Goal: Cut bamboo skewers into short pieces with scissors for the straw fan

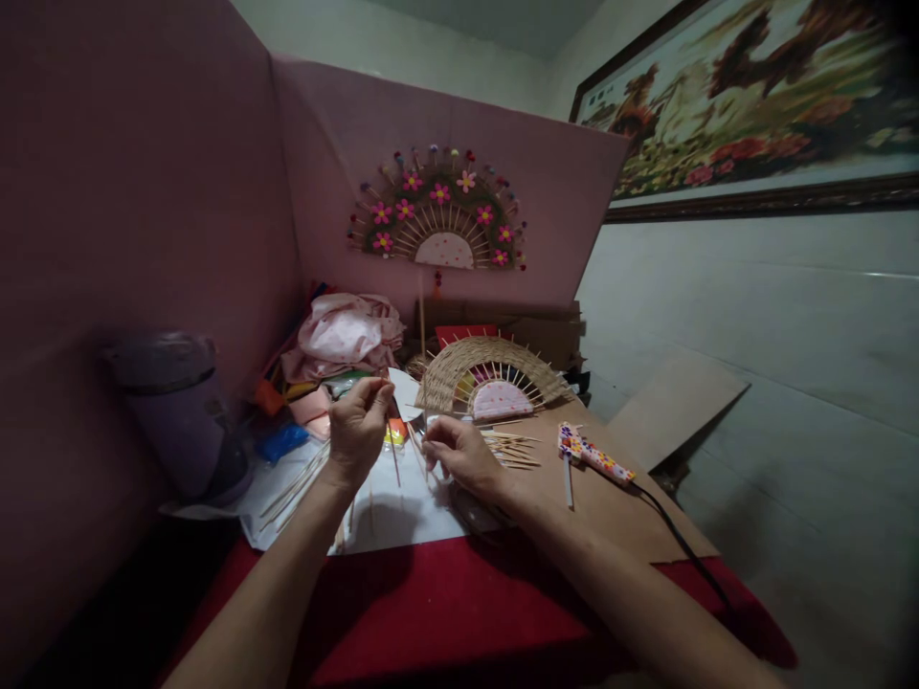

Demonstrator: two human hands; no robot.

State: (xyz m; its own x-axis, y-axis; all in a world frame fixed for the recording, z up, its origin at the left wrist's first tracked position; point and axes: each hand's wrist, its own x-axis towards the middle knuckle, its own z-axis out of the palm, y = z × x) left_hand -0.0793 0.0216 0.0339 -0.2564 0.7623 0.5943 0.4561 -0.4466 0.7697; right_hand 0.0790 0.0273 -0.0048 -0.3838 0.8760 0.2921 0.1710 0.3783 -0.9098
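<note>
Above the white sheet [402, 526], my left hand [357, 421] is closed in a pinch around a thin wooden stick [394, 455] that points down. To its right, my right hand [459, 455] pinches another thin, upright stick [422, 330], which rises above the fingers. A woven half-round fan [459, 368] with a pink dotted centre stands just behind my right hand. A pile of short sticks [518, 450] lies beside that hand on the brown board. Longer sticks [294, 493] rest on the sheet at left.
A flowered glue gun [593, 455] with a black cable lies on the brown board [632, 522] at right. Pink cloth [348, 330] and coloured packets [282, 443] are piled at back left, near a purple flask [187, 421]. A decorated fan [445, 251] hangs on the pink panel.
</note>
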